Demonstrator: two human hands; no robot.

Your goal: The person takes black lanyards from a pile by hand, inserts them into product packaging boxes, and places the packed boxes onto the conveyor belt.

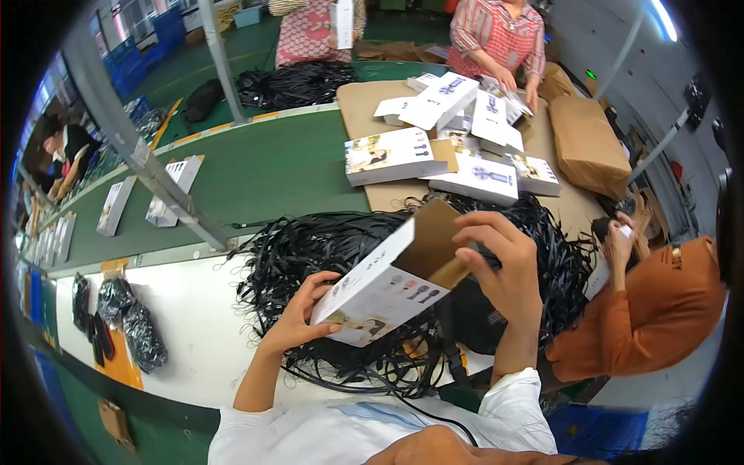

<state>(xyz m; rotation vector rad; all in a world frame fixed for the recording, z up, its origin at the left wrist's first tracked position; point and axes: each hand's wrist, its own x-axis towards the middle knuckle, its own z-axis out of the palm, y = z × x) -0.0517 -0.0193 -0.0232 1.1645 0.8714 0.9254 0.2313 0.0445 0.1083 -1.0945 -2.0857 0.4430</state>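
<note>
My left hand (298,319) grips the lower end of a white printed carton (380,291), thumb on the near face and fingers behind. The carton is tilted, with its brown inside showing at the raised open end. My right hand (504,260) is at that open end, fingers curved and apart, the thumb by the brown flap (449,274). Nothing shows between its fingers. Under the carton and both hands lies a large heap of black cords (310,240), spread over the white worktop (205,310).
White cartons (473,180) are piled on brown cardboard ahead, where a co-worker (500,43) handles them. Several cartons (116,205) stand on the green conveyor (271,163) at left. Black bagged items (143,337) lie left. A person in orange (659,310) works close at right. A metal post (139,147) rises left.
</note>
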